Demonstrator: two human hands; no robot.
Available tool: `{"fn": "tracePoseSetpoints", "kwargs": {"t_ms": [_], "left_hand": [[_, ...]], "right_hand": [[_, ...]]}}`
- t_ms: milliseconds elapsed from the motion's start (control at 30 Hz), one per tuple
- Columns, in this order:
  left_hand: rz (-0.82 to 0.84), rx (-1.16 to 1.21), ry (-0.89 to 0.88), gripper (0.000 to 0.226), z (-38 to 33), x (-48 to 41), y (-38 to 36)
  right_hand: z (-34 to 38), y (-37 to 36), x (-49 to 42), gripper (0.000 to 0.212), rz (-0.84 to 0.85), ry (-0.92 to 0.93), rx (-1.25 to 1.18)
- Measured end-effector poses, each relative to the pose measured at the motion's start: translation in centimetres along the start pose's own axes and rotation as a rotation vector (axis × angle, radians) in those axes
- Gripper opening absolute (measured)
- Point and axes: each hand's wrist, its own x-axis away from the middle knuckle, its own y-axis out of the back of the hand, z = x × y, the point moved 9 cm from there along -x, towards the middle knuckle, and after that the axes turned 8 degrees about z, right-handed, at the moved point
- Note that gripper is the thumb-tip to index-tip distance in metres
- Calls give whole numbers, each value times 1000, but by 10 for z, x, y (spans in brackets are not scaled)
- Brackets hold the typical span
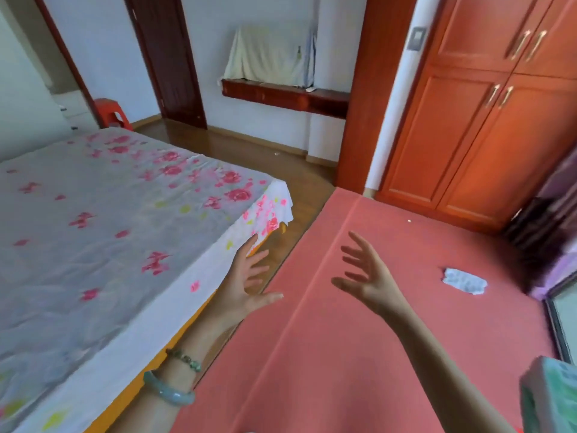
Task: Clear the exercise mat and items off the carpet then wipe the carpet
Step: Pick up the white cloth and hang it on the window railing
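Note:
A red carpet (359, 354) covers the floor on the right, with a straight seam running down it. A crumpled white and blue cloth (465, 280) lies on the carpet at the right. My left hand (246, 282) is held out over the carpet's left edge beside the bed, fingers spread, holding nothing; its wrist wears a green bangle and a bead bracelet. My right hand (365, 273) hovers over the carpet with fingers spread and empty. No exercise mat is visible.
A bed (93, 229) with a floral sheet fills the left. Orange wardrobe doors (487, 120) stand at the back right. A dark bag and purple fabric (543, 239) sit at the right edge. A green-patterned object (549, 398) shows at the bottom right corner. A red stool (110, 112) stands beyond the bed.

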Motion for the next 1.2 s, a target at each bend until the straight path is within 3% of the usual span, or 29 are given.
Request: {"fn": "tracePoseSetpoints", "kwargs": {"t_ms": [267, 500, 900, 1200], "left_hand": [[320, -6, -28, 107, 7, -142, 9], [499, 82, -36, 112, 16, -269, -47], [648, 141, -31, 114, -2, -487, -185], [775, 158, -28, 110, -9, -617, -276]], "right_hand": [[-17, 48, -62, 91, -255, -97, -4], [-58, 123, -99, 91, -429, -190, -12], [-109, 333, -180, 90, -535, -219, 47], [-152, 451, -226, 89, -668, -259, 30]]}}
